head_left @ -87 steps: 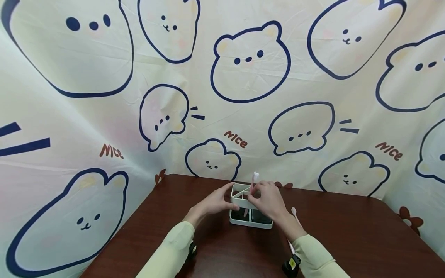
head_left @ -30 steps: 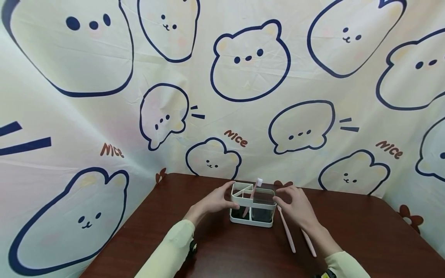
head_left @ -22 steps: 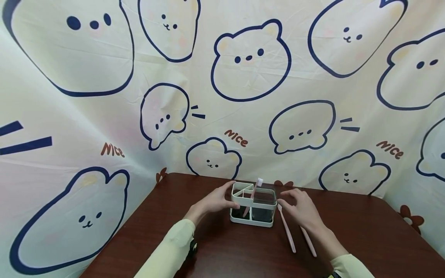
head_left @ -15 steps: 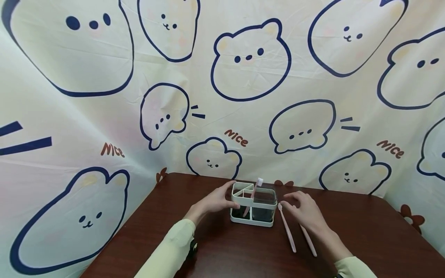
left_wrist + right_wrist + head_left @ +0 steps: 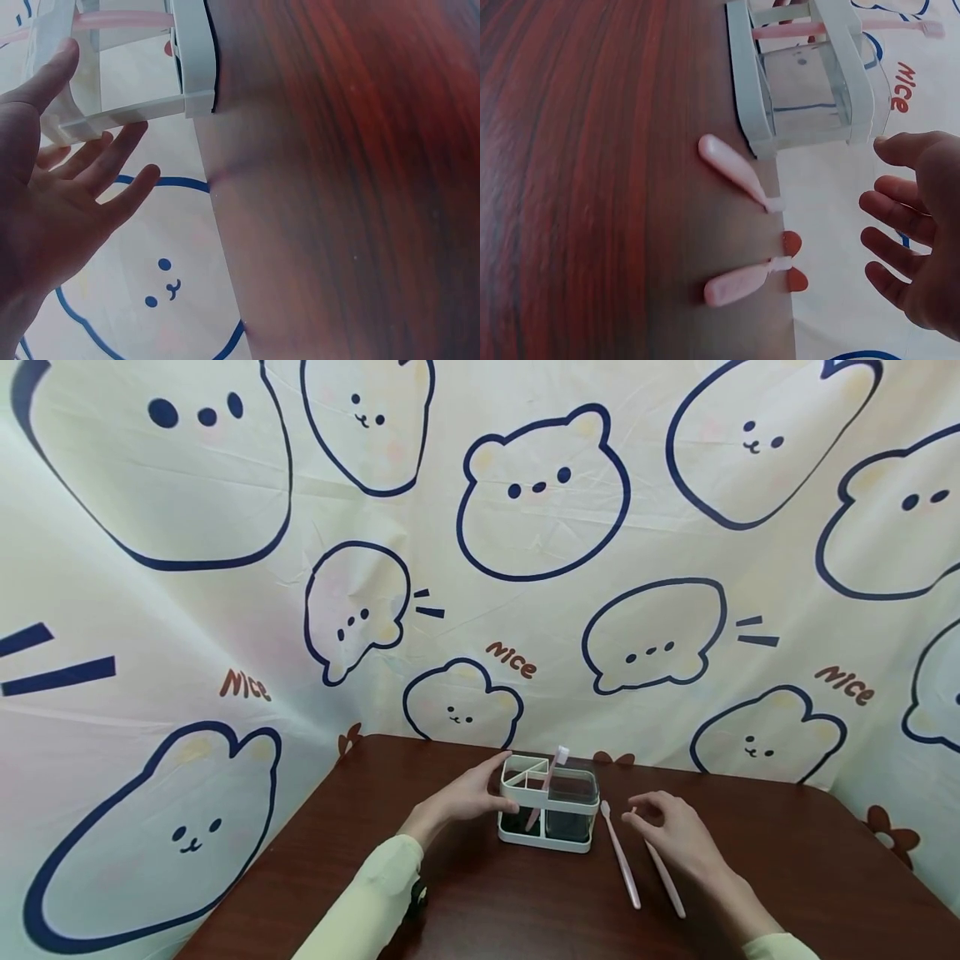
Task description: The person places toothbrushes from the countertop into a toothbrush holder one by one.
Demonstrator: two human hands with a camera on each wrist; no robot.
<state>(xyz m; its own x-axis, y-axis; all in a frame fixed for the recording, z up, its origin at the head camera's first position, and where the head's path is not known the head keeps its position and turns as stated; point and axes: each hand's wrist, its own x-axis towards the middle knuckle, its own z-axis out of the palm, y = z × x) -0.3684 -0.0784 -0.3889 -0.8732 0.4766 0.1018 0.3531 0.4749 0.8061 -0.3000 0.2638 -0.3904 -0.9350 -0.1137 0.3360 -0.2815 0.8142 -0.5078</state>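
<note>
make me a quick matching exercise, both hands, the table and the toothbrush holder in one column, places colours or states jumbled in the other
Column one:
1. left hand
2. right hand
3. table
4. toothbrush holder

Column two:
a. near the two loose pink toothbrushes
b. dark reddish brown
c. has one pink toothbrush leaning inside it
d. gripping the toothbrush holder's left side

Right pairs: 1-d, 2-a, 3-b, 4-c
</note>
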